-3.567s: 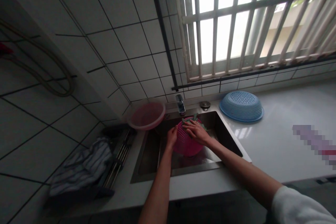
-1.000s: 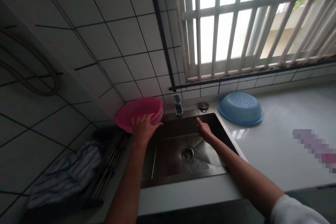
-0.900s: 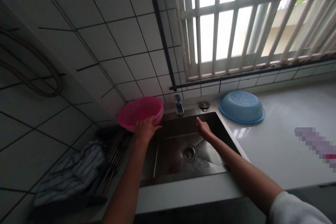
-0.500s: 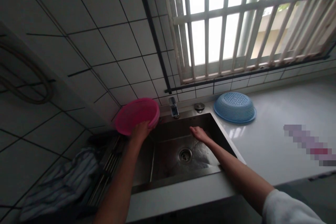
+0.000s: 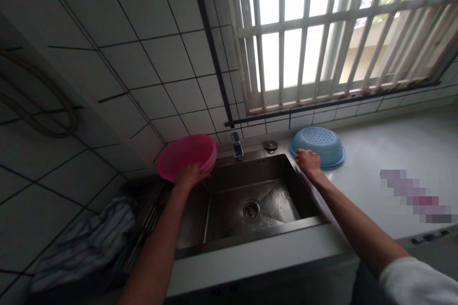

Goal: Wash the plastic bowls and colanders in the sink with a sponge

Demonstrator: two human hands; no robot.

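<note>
At the left back of the sink, a pink plastic basin point(image 5: 171, 155) leans with its open side towards me. My left hand point(image 5: 189, 175) is closed over its near rim, the thumb stretched out to the right. A blue colander point(image 5: 320, 142) lies upside down on the counter to the right of the sink. My right hand point(image 5: 308, 161) is at its near left rim with the fingers curled against the edge; the fingertips are partly hidden.
Between my arms lies the steel sink point(image 5: 229, 234) with a drain point(image 5: 250, 210) and wet drops. A faucet point(image 5: 236, 145) and a drain plug point(image 5: 270, 146) stand behind it. A striped cloth point(image 5: 86, 243) lies at left. A barred window point(image 5: 304, 21) is above the white counter point(image 5: 368, 147).
My right hand has moved from above the sink rightwards to the blue colander's rim. The left hand stays at the pink basin's rim, and the basin has hardly moved.
</note>
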